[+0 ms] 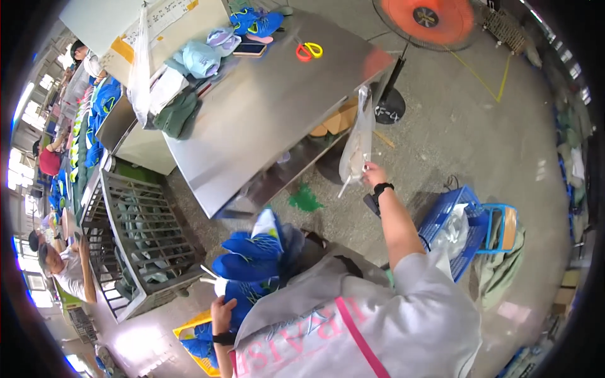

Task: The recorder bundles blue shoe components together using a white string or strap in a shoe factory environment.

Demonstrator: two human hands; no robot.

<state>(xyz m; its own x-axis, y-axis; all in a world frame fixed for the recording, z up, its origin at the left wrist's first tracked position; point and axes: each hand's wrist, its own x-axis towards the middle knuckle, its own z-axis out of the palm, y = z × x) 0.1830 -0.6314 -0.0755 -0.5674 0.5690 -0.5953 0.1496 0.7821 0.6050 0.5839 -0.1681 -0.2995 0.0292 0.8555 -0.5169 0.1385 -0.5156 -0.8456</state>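
My right hand (375, 174) reaches out to a clear plastic bag (357, 148) hanging from the table's edge. Its fingers are pinched together at the bag's lower part; a small white bit shows at the fingertips, too small to name. A thin white strip (344, 187) sticks out beside the bag. Close to my body, my left hand (224, 310) is closed, next to a white rounded piece (220, 287) and a blue shoe (249, 295); what it grips is partly hidden. More blue shoes (247, 266) are bunched at my lap, one with a white and lime part.
The metal table (252, 120) ahead bears scissors (309, 51), a phone (250, 49), caps (201, 58) and blue shoes. A yellow crate (189, 327) stands at left, a blue basket (450, 220) at right. A slatted cart (148, 233), an orange fan (425, 17) and co-workers stand around.
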